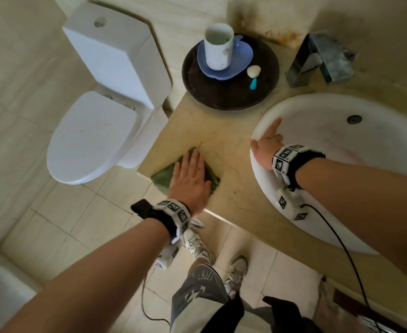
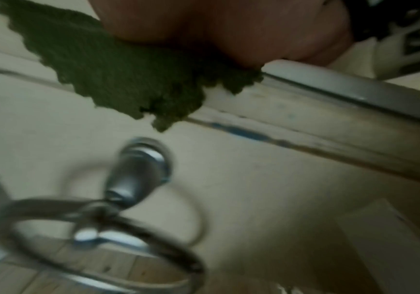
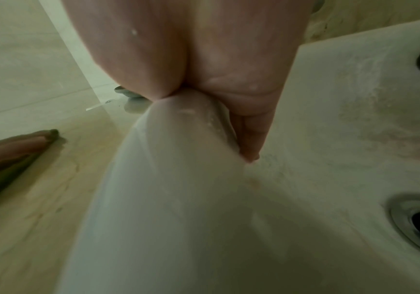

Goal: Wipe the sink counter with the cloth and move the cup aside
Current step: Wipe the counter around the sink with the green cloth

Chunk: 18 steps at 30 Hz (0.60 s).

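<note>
Flat under the left hand (image 1: 190, 179), the soft cloth (image 1: 164, 177) is pressed on the desk (image 1: 224, 131); the sink rim (image 1: 260, 131) is gripped by the right hand (image 1: 267, 146).

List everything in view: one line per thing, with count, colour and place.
cloth: one, green, front left corner of counter, under left hand
counter: one, beige
cup: one, white, on blue dish
dish: one, blue, on dark tray
tray: one, dark brown, counter's back
brush: one, cream and teal, on tray
sink: one, white, right
faucet: one, grey, behind sink
toilet: one, white, left
left hand: flat, presses cloth
right hand: holds sink rim
</note>
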Each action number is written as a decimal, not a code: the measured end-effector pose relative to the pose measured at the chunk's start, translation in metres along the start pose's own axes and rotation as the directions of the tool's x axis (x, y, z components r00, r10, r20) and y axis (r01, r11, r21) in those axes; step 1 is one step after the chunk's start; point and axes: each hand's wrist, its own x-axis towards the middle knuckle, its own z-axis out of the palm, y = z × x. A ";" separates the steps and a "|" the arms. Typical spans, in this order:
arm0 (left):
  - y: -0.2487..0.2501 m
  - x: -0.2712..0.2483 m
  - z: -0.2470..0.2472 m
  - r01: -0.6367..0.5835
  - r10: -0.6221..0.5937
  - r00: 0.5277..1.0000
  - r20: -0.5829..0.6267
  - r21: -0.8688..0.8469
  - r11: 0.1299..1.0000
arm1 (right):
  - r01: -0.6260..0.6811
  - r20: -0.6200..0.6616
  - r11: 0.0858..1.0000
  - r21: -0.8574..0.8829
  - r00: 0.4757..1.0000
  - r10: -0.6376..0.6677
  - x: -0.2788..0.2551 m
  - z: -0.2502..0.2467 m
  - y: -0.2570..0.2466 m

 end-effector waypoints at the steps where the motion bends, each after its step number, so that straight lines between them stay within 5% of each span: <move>1: 0.015 -0.001 0.000 -0.042 0.042 0.999 0.011 -0.010 0.999 | 0.003 -0.002 1.000 0.012 1.000 -0.003 -0.001 -0.001 0.000; 6: 0.094 -0.020 0.013 -0.284 0.285 0.955 0.080 -0.014 0.959 | -0.125 -0.069 0.987 -0.098 0.991 0.119 0.004 0.002 -0.007; 11: 0.077 -0.014 0.013 -0.342 0.338 0.938 0.078 0.043 0.939 | -0.131 -0.076 0.990 -0.057 0.989 0.127 0.005 0.003 -0.005; 18: -0.001 0.048 -0.024 -0.079 0.079 0.997 -0.001 0.049 0.996 | -0.131 -0.090 0.990 -0.059 0.988 0.126 0.006 0.003 -0.004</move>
